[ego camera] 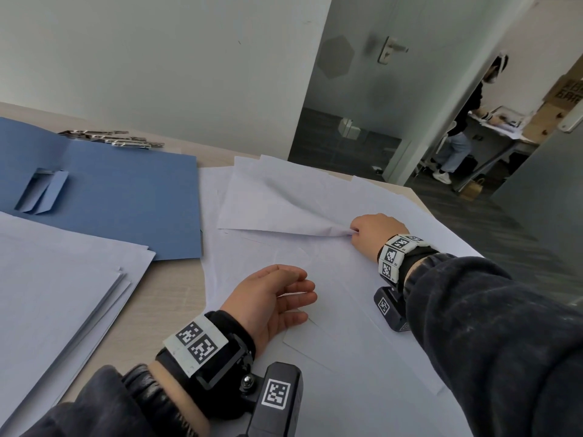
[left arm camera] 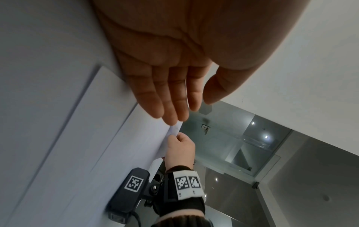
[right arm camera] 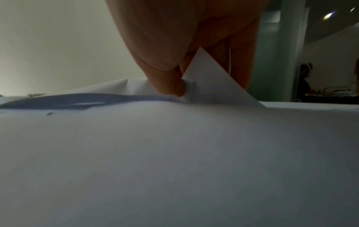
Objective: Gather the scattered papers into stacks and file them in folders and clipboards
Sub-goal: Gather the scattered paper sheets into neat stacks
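- Broadly spread over a pale wooden table (ego camera: 176,288): loose white sheets (ego camera: 362,310), overlapping at odd angles, reaching to the far and right edges.
- Lying open at far left, flat on the table: a blue folder (ego camera: 126,197), its paper fastener flaps raised near the spine, its right edge just beside the loose sheets.
- Resting at near left, partly over the folder's near edge: a rough stack (ego camera: 56,279) of white paper, well apart from both hands.
- Lifted off the spread at its near-right corner: a top sheet (ego camera: 284,200), creased toward the pinch, far end still lying flat.
- Pinching that corner between thumb and curled fingers: right hand (ego camera: 375,234), reaching forward over the sheets; wrist view confirms paper (right arm camera: 209,83) gripped at the fingertips (right arm camera: 170,86).
- Held nearer the body, left of the right hand: left hand (ego camera: 274,298), fingers straight and close together, thumb apart, gripping nothing; little-finger side seems to touch the sheets beneath, though contact cannot be judged for certain.
- Seen from the left wrist: palm and fingers (left arm camera: 167,98) flat out, pointing toward the pinched corner (left arm camera: 174,130), near it but not touching.
- Lying at the table's far edge behind the folder: a few small dark clips (ego camera: 113,138), too small to make out in detail.
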Available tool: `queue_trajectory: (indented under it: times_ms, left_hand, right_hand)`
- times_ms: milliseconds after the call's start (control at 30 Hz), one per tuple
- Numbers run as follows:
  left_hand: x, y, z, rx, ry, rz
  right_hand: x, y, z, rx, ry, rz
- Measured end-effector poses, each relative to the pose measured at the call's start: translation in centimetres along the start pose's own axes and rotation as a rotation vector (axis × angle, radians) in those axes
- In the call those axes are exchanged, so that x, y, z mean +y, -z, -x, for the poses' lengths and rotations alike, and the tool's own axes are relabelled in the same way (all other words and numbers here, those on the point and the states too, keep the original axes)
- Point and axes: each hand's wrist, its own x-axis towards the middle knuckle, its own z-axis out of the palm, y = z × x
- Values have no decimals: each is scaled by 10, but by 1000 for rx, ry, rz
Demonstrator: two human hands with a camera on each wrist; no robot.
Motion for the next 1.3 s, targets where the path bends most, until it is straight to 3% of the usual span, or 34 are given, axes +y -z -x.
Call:
queue_trajectory:
  times_ms: [200,367,467,600,700,867,967,1100,1300]
  left_hand:
    - [3,-3,2,112,1,128]
    - [10,-2,4,143,-30,207]
    - [12,0,2,166,-49,252]
    - [12,3,1,247,-97,214]
    - [13,4,1,316,-109,159]
    - [15,1,6,312,-61,110]
    - [17,-3,11,279,1,71]
    - [22,-5,16,260,49,73]
    - [29,2,15,130,107,89]
  right_hand:
    - [-13,23,53,134,29,-193]
    - [-37,25,106,195,225,-275]
    - [-46,17,128,142,412,-281]
    - [-48,11,140,-87,506,-414]
    - [-42,7,137,-141,439,-360]
    - [-14,18,122,138,92,-517]
    - [-7,24,123,243,102,-691]
    - [-6,19,134,112,276,-803]
    - [7,-11,139,-52,198,-893]
